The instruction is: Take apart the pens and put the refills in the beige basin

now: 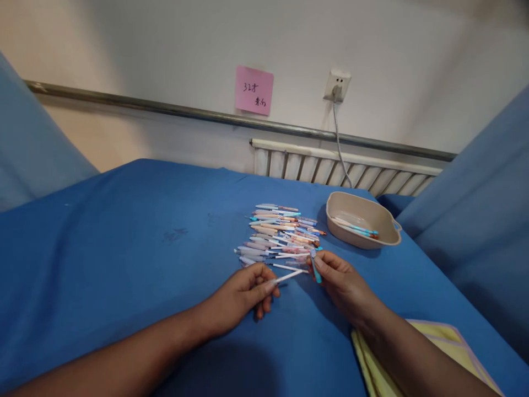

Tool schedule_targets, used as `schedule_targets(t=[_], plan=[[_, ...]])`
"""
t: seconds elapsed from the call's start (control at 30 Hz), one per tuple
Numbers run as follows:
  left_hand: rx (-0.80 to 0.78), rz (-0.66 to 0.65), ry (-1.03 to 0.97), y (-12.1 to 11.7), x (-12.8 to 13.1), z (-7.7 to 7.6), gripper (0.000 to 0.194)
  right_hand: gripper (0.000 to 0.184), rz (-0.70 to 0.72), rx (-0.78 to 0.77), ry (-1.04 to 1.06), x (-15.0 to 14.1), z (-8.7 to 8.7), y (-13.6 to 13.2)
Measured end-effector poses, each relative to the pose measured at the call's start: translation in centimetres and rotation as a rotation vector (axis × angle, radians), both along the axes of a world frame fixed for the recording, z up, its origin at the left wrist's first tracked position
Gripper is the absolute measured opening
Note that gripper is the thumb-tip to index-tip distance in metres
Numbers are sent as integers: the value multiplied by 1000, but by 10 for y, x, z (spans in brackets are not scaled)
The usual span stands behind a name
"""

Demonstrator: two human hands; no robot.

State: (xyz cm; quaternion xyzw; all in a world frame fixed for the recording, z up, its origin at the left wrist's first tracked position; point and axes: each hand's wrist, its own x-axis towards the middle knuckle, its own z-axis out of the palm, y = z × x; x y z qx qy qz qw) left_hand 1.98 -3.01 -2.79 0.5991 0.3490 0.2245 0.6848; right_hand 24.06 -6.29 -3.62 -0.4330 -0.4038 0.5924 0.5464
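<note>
My left hand point(254, 289) pinches a thin white pen refill point(289, 276) between thumb and forefinger, its free end pointing right. In my right hand point(341, 278) is a short pen part point(316, 267), light purple at the top and teal at the lower end, gripped between thumb and fingers. Just beyond both hands lies a pile of pen parts point(273, 227) on the blue cloth point(165, 286): pale barrels, white refills and coloured pieces, roughly side by side. A beige basin point(359, 207) stands to the right of the pile, with a few pens point(355, 227) inside.
A folded yellow cloth point(438, 336) lies under my right forearm. Behind the blue surface are a radiator point(322, 162), a metal rail point(198, 114), a pink note point(254, 91) and a socket point(338, 85) with a cable. Blue curtains point(479, 198) hang at both sides.
</note>
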Motion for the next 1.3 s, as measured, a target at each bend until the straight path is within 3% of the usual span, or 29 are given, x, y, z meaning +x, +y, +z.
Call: schedule_targets(t=[0.1, 0.43, 0.73, 1.07, 1.3], plan=[[-4, 4, 5, 1, 0, -3, 29, 30, -68, -9, 23, 0, -1, 2], [-20, 11, -27, -2, 3, 0, 32, 33, -66, -11, 145, -11, 2, 1], [3, 31, 17, -2, 3, -3, 29, 24, 30, 100, -96, -5, -3, -2], [162, -52, 82, -8, 1, -2, 19, 7, 190, 262, -599, -15, 2, -16], [90, -63, 106, -11, 3, 5, 19, 5, 200, 374, -779, -12, 7, -17]])
